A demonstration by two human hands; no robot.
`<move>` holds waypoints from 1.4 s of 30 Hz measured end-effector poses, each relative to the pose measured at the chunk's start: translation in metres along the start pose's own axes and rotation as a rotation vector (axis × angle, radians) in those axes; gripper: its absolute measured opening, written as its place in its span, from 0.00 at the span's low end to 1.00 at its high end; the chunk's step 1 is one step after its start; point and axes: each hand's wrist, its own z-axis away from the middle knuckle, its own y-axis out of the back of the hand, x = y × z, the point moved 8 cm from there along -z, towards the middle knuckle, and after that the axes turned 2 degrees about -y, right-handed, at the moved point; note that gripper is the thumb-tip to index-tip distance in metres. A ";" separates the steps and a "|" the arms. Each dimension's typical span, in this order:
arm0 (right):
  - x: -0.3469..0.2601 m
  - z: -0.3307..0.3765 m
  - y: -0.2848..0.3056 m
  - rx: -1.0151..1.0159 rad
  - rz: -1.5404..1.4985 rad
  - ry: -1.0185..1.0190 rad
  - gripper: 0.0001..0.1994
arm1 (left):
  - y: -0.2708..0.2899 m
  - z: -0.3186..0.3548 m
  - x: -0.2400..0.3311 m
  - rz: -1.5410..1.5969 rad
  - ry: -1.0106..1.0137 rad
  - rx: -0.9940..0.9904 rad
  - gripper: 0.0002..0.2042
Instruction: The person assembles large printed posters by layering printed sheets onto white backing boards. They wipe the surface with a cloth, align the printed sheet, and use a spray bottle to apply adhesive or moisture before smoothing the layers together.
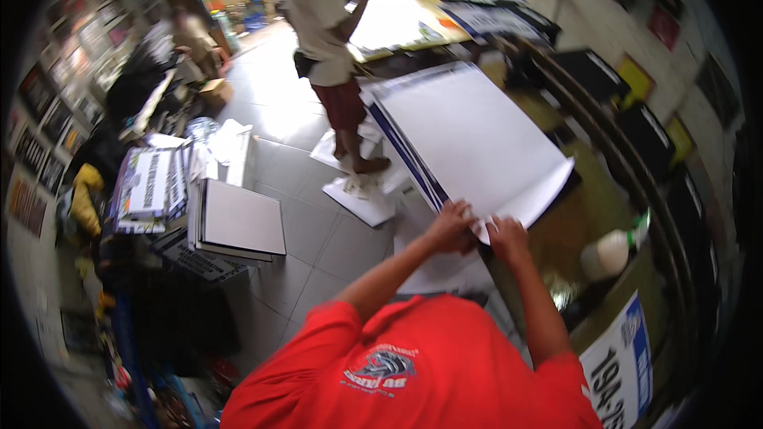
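A large white sheet (485, 135) lies on top of a stack with blue-edged sheets showing along its left side. My left hand (451, 227) is closed at the near left corner of this sheet. Right beside it, my right hand (506, 238) pinches the same near edge, and the paper bends up a little there. The fingertips of both hands are partly hidden. To the right, the sheet's near right corner curls upward off the table.
The long worktable (588, 175) carries a white bottle (608, 256) and a printed white-and-blue sign (620, 365). A person in a white shirt (318, 16) stands at its far left side. Stacked boards (242, 218) stand at left; loose papers (358, 199) lie on the tiled floor (286, 183).
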 end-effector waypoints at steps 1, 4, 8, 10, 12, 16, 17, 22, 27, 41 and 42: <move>0.012 -0.005 -0.019 -0.003 0.022 -0.006 0.20 | 0.003 -0.006 0.004 0.092 -0.007 -0.053 0.25; -0.024 0.002 -0.003 0.064 0.042 -0.059 0.17 | 0.015 0.015 -0.019 0.114 0.005 0.003 0.25; -0.028 0.014 -0.016 0.088 0.153 -0.120 0.17 | 0.007 0.016 -0.010 0.007 -0.055 -0.049 0.29; -0.034 0.022 -0.019 0.161 0.194 -0.169 0.18 | 0.004 0.020 -0.003 -0.012 -0.058 -0.102 0.30; -0.041 0.028 -0.023 0.240 0.205 -0.196 0.19 | 0.003 0.021 -0.001 -0.019 -0.056 -0.130 0.30; -0.058 0.028 -0.033 0.352 0.166 -0.228 0.21 | 0.002 0.022 -0.012 -0.042 0.019 -0.190 0.30; -0.063 0.026 -0.033 0.370 0.152 -0.230 0.21 | 0.000 0.021 -0.011 -0.049 0.010 -0.208 0.30; -0.066 0.033 -0.041 0.249 0.096 -0.388 0.33 | -0.011 0.017 -0.009 -0.127 0.002 -0.331 0.30; -0.075 0.025 -0.046 0.194 0.211 -0.449 0.38 | -0.003 0.015 -0.015 -0.139 -0.002 -0.347 0.32; -0.081 0.017 -0.041 0.117 0.207 -0.530 0.33 | 0.007 0.013 -0.022 -0.166 -0.001 -0.389 0.29; -0.080 0.017 -0.040 0.114 0.208 -0.533 0.33 | 0.006 0.013 -0.021 -0.168 -0.012 -0.383 0.29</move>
